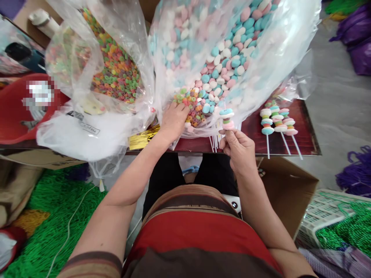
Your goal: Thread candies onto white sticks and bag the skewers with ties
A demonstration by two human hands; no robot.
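Observation:
My right hand pinches a candy skewer upright, with blue, white and pink pieces threaded on it. My left hand lies at a pile of small ring candies; its fingertips are among the rings, and what they hold, if anything, is hidden. Behind the rings a large clear bag lies open with pink, white and blue candies. White sticks lie at the table edge between my hands. Several finished-looking skewers rest on the table at the right.
A clear bag of ring candies and a white plastic bag are at the left, beside a red basin. Gold ties lie left of my left hand. A cardboard box and white crate stand below right.

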